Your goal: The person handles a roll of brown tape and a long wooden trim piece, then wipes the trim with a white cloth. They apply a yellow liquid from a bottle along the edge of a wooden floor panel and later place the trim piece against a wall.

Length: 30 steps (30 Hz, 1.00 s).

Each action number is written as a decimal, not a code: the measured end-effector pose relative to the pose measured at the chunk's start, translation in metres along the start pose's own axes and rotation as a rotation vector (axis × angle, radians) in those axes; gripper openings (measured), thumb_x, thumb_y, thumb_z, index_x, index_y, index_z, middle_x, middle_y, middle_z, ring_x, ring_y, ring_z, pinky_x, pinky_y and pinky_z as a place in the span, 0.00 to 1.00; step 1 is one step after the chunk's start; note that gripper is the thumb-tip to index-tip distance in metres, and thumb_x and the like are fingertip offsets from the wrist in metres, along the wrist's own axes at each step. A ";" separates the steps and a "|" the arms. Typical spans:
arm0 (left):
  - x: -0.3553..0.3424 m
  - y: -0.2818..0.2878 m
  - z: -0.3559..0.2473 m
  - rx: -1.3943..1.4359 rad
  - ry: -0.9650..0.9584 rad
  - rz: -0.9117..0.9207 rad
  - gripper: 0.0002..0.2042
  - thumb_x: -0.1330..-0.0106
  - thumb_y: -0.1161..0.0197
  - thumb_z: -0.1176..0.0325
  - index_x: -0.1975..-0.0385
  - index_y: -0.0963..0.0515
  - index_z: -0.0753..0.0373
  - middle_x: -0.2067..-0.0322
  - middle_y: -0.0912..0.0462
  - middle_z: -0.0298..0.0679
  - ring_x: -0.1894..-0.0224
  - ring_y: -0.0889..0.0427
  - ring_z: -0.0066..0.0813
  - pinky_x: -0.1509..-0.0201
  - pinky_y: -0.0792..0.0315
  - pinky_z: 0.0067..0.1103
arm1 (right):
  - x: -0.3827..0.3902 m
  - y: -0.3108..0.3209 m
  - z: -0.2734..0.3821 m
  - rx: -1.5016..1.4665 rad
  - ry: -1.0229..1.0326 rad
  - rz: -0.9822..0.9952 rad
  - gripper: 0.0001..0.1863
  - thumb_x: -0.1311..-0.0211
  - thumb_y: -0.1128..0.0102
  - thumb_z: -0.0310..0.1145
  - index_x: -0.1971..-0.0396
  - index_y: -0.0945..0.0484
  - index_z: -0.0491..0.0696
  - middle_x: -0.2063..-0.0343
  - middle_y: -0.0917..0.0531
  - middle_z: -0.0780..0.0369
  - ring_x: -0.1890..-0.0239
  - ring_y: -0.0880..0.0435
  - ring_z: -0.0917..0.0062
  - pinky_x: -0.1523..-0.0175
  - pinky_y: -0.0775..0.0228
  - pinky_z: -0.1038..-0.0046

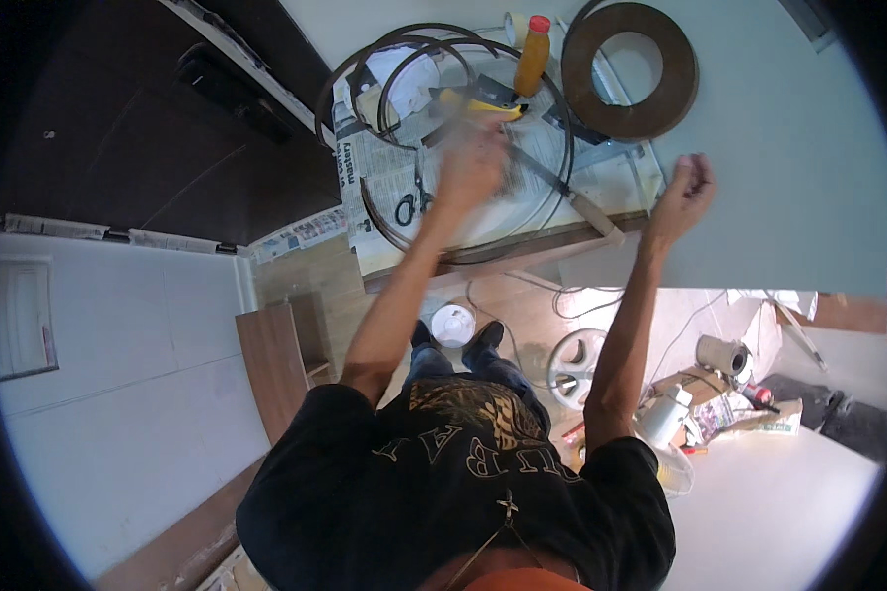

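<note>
My left hand (471, 167) is smeared by motion above the newspaper-covered board (601, 187). Its fingers cannot be made out. Just beyond it lies a yellow-and-black tool (498, 107), its kind unclear. To its right rests a long dark-bladed tool with a wooden handle (591, 213). Black-handled scissors (405, 209) lie to the left. Loops of dark brown strip (568, 128) ring this spot. My right hand (687, 194) hovers apart at the right, over or near the pale panel (759, 197), fingers curled inward; whether they hold anything is hidden.
A wide roll of brown strip (581, 74) stands at the back right, beside a red-capped bottle of orange liquid (533, 59). Below are a white round container (453, 324) between my feet, a pale wheel-like disc (574, 366), cables, and a cluttered pile with a white jug (664, 416).
</note>
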<state>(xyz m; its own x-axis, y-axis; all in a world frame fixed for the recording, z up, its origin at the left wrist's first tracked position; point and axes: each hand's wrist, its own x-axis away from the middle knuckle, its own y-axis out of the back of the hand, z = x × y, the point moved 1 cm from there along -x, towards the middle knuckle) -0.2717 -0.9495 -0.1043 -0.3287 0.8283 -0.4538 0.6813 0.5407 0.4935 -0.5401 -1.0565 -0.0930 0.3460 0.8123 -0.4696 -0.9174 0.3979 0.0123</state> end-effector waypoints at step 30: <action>0.259 0.262 0.082 -0.007 0.253 0.226 0.11 0.31 0.42 0.75 0.50 0.21 0.62 0.52 0.19 0.49 0.51 0.18 0.50 0.45 0.24 0.34 | 0.069 -0.326 0.051 0.275 0.479 0.055 0.28 0.44 0.31 0.36 0.44 0.27 0.42 0.51 0.22 0.50 0.50 0.21 0.55 0.43 0.30 0.57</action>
<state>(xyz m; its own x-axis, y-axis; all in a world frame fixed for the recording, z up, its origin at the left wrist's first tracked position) -0.1247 -0.6053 -0.1530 -0.3223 0.9371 -0.1339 0.7513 0.3392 0.5661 -0.2075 -1.1088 -0.0845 0.1120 0.5755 -0.8101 -0.8239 0.5096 0.2481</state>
